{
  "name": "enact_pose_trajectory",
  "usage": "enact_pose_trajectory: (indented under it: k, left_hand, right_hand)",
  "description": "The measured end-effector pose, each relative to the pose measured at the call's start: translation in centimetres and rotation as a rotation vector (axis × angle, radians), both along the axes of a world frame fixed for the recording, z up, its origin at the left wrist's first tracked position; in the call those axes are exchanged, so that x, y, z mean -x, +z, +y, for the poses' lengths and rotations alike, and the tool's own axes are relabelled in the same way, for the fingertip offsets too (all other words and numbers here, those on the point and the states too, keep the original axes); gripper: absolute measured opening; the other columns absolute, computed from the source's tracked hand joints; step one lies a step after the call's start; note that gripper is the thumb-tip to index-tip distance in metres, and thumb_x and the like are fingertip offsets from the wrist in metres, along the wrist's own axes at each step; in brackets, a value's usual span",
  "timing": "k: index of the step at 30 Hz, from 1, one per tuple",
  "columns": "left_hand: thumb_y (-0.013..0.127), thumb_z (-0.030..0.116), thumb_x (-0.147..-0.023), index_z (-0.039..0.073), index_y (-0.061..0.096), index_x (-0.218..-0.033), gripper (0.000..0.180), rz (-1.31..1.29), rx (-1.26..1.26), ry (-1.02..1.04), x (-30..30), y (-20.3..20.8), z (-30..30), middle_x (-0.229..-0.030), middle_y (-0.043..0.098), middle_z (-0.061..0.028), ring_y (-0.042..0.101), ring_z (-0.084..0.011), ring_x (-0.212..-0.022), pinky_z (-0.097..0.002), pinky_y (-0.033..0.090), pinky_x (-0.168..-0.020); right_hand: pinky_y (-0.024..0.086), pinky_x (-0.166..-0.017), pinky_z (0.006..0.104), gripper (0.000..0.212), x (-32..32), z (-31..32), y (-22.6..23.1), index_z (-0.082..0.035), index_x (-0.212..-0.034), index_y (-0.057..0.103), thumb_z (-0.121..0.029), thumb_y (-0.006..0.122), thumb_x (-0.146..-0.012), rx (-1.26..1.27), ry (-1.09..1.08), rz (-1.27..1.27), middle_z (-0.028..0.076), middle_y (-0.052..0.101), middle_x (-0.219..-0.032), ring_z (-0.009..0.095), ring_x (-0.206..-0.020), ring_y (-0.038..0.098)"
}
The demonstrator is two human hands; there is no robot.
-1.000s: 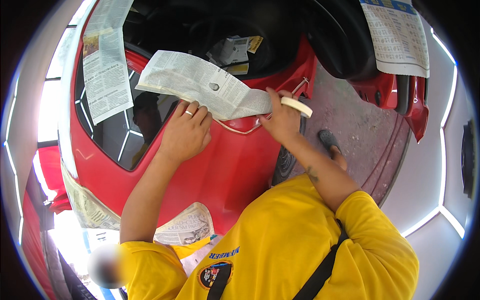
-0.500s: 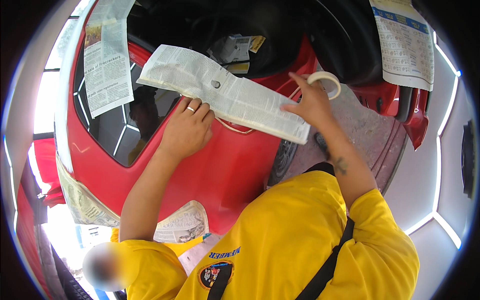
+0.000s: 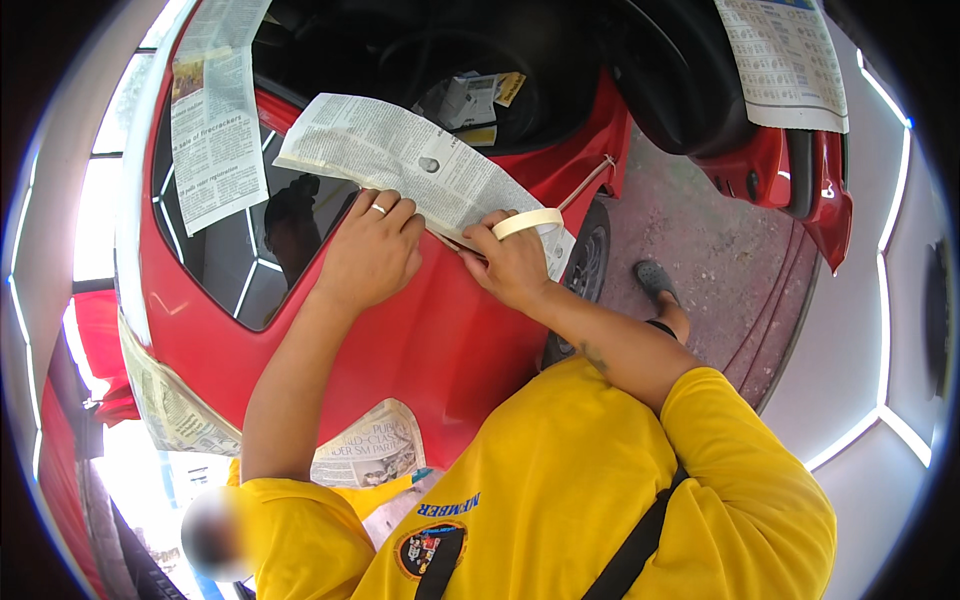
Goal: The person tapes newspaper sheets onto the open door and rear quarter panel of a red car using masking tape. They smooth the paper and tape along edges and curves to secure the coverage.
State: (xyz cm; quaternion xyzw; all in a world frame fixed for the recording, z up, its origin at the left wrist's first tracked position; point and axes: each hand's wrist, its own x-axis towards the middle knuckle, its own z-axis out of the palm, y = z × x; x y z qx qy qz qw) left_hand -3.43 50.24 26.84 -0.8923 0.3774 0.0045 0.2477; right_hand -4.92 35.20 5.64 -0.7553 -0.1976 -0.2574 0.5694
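Note:
A long newspaper sheet [image 3: 385,145] lies slanting over the edge of a red car's opening, above the painted panel [image 3: 420,340]. My left hand [image 3: 372,250], a ring on one finger, has its fingers curled onto the sheet's lower edge. To the right, my right hand [image 3: 510,262] is closed at the same edge, with a cream roll of masking tape [image 3: 528,222] held at its fingers. Its thumb points toward my left hand along the edge; what lies under the fingertips is partly hidden.
More newspaper [image 3: 218,130] hangs over the dark side window [image 3: 240,250]; another sheet [image 3: 785,70] covers the open red door [image 3: 800,180]. Dark car interior lies beyond, with papers [image 3: 470,100] inside. A wheel [image 3: 590,250] and a shod foot [image 3: 655,280] show below. Someone is at lower left.
My right hand has moved left and down with the tape roll, from the sheet's right end to its lower edge. My left hand stays put. The foot now shows more fully.

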Motion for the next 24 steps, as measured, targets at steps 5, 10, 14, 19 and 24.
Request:
enact_pose_trajectory:
  k: [5,10,14,19,24]
  left_hand:
    - [0.071,0.017,-0.084,0.002,0.073,-0.111,0.031,-0.001,0.008,-0.005,0.1,0.0,0.1,-0.114,0.066,-0.0097,0.060,-0.0300,-0.121,-0.0479,0.044,-0.117]
    - [0.071,0.016,-0.084,0.003,0.073,-0.112,0.031,0.013,-0.002,0.007,0.1,0.2,0.1,-0.115,0.066,-0.0095,0.060,-0.0301,-0.122,-0.0468,0.044,-0.117]
    - [0.070,0.016,-0.084,0.002,0.073,-0.112,0.031,0.020,-0.016,0.001,-0.1,0.3,0.1,-0.115,0.066,-0.0092,0.060,-0.0298,-0.122,-0.0456,0.045,-0.116]
    - [0.070,0.016,-0.084,0.003,0.073,-0.111,0.031,0.010,-0.022,-0.010,-0.2,0.1,0.2,-0.113,0.066,-0.0088,0.060,-0.0293,-0.120,-0.0452,0.045,-0.115]
    - [0.070,0.016,-0.083,0.003,0.072,-0.110,0.031,0.009,-0.018,-0.017,-0.2,0.1,0.0,-0.112,0.066,-0.0089,0.060,-0.0292,-0.119,-0.0450,0.046,-0.114]
  right_hand:
    - [0.052,-0.074,0.0478,0.029,-0.3,-0.3,-0.6,-0.017,-0.106,0.070,-0.013,0.082,-0.080,0.057,0.005,-0.079,0.005,0.066,-0.095,0.032,-0.088,0.067]
    - [0.053,-0.069,0.0440,0.044,0.6,-0.9,0.3,-0.019,-0.118,0.076,-0.007,0.081,-0.076,0.145,-0.023,-0.196,0.002,0.070,-0.093,0.027,-0.083,0.069]
    - [0.052,-0.069,0.0432,0.045,0.6,-1.1,-0.1,-0.021,-0.122,0.078,-0.009,0.079,-0.079,0.213,-0.014,-0.178,0.001,0.071,-0.095,0.026,-0.084,0.069]
    - [0.052,-0.072,0.0435,0.043,0.7,-1.3,0.1,-0.020,-0.122,0.079,-0.009,0.078,-0.081,0.184,0.029,-0.109,0.000,0.072,-0.098,0.026,-0.088,0.069]
    - [0.054,-0.085,0.0443,0.039,0.9,-1.1,0.0,-0.021,-0.127,0.078,-0.015,0.076,-0.088,0.248,0.120,-0.016,0.003,0.072,-0.107,0.027,-0.103,0.067]
